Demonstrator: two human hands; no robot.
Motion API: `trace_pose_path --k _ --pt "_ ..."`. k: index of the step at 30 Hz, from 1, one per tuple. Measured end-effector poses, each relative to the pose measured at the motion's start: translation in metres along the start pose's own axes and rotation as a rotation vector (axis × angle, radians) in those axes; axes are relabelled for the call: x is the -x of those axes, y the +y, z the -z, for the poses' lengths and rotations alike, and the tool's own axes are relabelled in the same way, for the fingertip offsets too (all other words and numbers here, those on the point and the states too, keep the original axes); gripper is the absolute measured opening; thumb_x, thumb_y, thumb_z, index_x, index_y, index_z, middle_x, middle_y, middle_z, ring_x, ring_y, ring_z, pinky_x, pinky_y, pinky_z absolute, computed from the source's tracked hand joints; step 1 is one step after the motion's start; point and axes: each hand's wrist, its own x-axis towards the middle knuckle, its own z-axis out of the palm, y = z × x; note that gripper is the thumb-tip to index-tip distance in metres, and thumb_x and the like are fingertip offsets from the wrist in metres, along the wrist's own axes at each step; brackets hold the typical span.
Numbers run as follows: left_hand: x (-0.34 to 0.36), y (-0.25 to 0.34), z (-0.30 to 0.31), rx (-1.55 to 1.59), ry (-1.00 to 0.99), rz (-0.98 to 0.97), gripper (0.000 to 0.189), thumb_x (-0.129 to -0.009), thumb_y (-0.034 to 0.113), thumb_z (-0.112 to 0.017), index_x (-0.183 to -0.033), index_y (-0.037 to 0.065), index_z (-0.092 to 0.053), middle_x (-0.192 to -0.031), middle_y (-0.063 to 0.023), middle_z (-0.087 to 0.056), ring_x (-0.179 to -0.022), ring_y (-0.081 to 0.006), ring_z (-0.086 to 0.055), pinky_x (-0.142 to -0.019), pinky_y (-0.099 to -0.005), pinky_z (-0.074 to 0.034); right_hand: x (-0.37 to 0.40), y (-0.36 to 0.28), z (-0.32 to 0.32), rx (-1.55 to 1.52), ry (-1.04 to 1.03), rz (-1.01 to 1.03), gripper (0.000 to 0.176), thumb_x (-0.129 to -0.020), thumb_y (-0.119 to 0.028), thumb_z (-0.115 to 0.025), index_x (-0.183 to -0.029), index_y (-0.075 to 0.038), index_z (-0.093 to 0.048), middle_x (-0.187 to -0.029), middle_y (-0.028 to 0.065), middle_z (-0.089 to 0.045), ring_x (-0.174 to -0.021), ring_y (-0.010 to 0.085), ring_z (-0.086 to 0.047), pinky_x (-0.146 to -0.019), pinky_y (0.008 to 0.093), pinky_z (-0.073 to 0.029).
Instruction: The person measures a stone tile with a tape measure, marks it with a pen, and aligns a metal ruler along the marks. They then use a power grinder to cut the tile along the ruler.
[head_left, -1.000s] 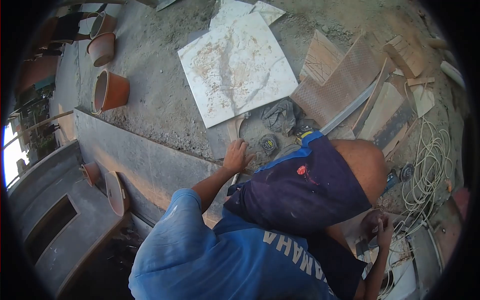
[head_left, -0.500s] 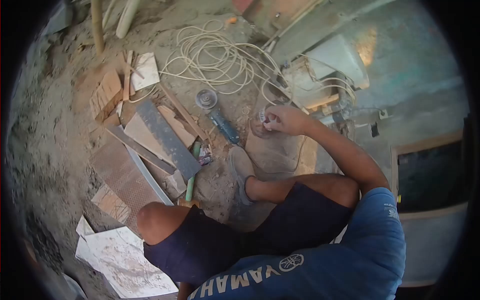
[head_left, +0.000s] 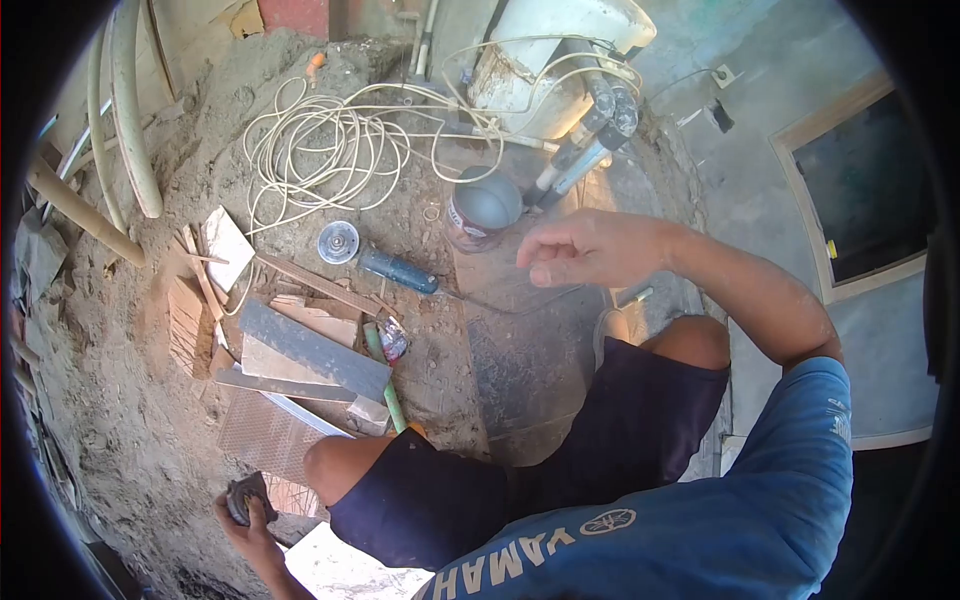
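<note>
My left hand [head_left: 254,530] is at the lower left, fingers wrapped round a dark block-like object [head_left: 250,497] whose kind I cannot make out. My right hand [head_left: 590,250] hovers over the floor with thumb and fingers apart and nothing visible between them. Just beyond its fingertips stands a round can [head_left: 487,205] with grey contents and a label on its side. To the left of the can, an angle grinder [head_left: 398,270] lies on the ground, its disc [head_left: 338,242] facing up.
A coiled cream cable [head_left: 325,145] lies beyond the grinder. Wood and tile offcuts [head_left: 315,350] are heaped left of my legs, beside a green tube [head_left: 385,375]. Pipes [head_left: 585,155] and a white tub [head_left: 530,70] stand by the wall. A white sheet [head_left: 350,565] lies near my left knee.
My view has shifted. My right hand has opened and come away from where its fingers were pinched low near the floor. My left hand, holding the dark object, has come into view.
</note>
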Motion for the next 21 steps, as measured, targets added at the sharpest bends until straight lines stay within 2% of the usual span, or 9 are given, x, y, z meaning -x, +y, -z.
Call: trace_pose_path --k 2,4,8,12,14,16,18,20,21 --pt "-0.029 0.06 -0.027 0.075 0.059 -0.241 0.042 -0.091 0.02 -0.068 -0.121 0.0 -0.048 -0.111 -0.0125 -0.053 -0.095 -0.0206 -0.055 -0.077 -0.0318 -0.05 -0.006 -0.003 -0.011 -0.154 -0.133 -0.067 0.05 -0.099 -0.047 -0.052 -0.123 -0.003 -0.055 -0.099 0.0087 -0.063 -0.091 0.0174 -0.063 -0.083 0.0328 -0.05" --pt "-0.029 0.125 -0.082 0.258 0.082 -0.409 0.043 -0.092 0.018 -0.069 -0.123 0.001 -0.045 -0.114 -0.0143 -0.053 -0.098 -0.0216 -0.056 -0.077 -0.0308 -0.051 -0.017 0.004 -0.027 -0.331 -0.196 0.051 0.063 -0.099 -0.055 -0.047 -0.134 -0.003 -0.046 -0.104 0.0106 -0.061 -0.097 0.0184 -0.063 -0.085 0.0339 -0.05" --pt "0.005 0.215 -0.207 0.286 -0.172 -0.742 0.051 -0.088 0.01 -0.071 -0.127 0.0 -0.038 -0.116 -0.0141 -0.046 -0.106 -0.0223 -0.049 -0.091 -0.0366 -0.044 -0.018 0.004 -0.044 -0.467 0.068 0.293 0.094 -0.093 -0.069 -0.045 -0.147 0.004 -0.019 -0.117 0.0163 -0.056 -0.11 0.0231 -0.057 -0.091 0.0367 -0.049" --pt "0.051 0.26 -0.338 0.23 -0.271 -1.216 0.065 -0.083 0.014 -0.077 -0.129 -0.004 -0.034 -0.118 -0.0159 -0.043 -0.115 -0.0271 -0.045 -0.1 -0.0418 -0.036 -0.008 0.05 -0.037 -0.736 0.3 0.419 0.095 -0.093 -0.066 -0.049 -0.147 0.004 -0.015 -0.121 0.0207 -0.053 -0.113 0.0242 -0.055 -0.092 0.0349 -0.047" --pt "0.075 0.279 -0.384 0.085 -0.482 -1.101 0.064 -0.082 0.011 -0.076 -0.127 -0.004 -0.034 -0.116 -0.0142 -0.042 -0.113 -0.0272 -0.046 -0.098 -0.0399 -0.037 -0.001 0.097 -0.035 -0.917 0.596 0.296 0.091 -0.095 -0.061 -0.052 -0.147 0.005 -0.017 -0.121 0.024 -0.052 -0.114 0.0238 -0.053 -0.094 0.0328 -0.046" --pt "0.095 0.303 -0.421 0.051 -0.566 -1.166 0.054 -0.085 0.011 -0.072 -0.125 -0.001 -0.038 -0.116 -0.0123 -0.042 -0.11 -0.0236 -0.048 -0.097 -0.0377 -0.04 0.029 0.154 -0.021 -1.134 0.555 0.24 0.086 -0.094 -0.049 -0.06 -0.147 0.004 -0.018 -0.122 0.0206 -0.053 -0.114 0.022 -0.053 -0.095 0.032 -0.045" --pt "0.107 0.301 -0.469 0.527 -1.082 -0.718 0.04 -0.09 0.01 -0.065 -0.122 0.002 -0.042 -0.115 -0.0098 -0.045 -0.105 -0.02 -0.051 -0.096 -0.036 -0.043 0.043 0.232 -0.026 -0.829 0.636 0.292 0.084 -0.09 -0.033 -0.068 -0.149 0.001 -0.019 -0.121 0.0189 -0.055 -0.111 0.0235 -0.056 -0.094 0.0334 -0.046" --pt "0.126 0.304 -0.512 0.495 -1.087 -0.547 0.031 -0.094 0.012 -0.062 -0.12 0.004 -0.047 -0.111 -0.0077 -0.05 -0.101 -0.0168 -0.055 -0.093 -0.034 -0.047 0.067 0.293 -0.044 -0.614 0.711 0.273 0.084 -0.087 -0.027 -0.069 -0.149 -0.001 -0.019 -0.118 0.0193 -0.057 -0.11 0.0261 -0.058 -0.093 0.0354 -0.047" --pt "0.138 0.308 -0.536 0.476 -1.164 -0.266 0.031 -0.093 0.009 -0.064 -0.118 0.003 -0.048 -0.114 -0.0087 -0.05 -0.101 -0.0157 -0.056 -0.091 -0.0327 -0.049 0.079 0.316 -0.052 -0.374 0.764 0.251 0.086 -0.084 -0.021 -0.071 -0.15 -0.004 -0.018 -0.116 0.0197 -0.059 -0.108 0.0288 -0.06 -0.092 0.0374 -0.047"
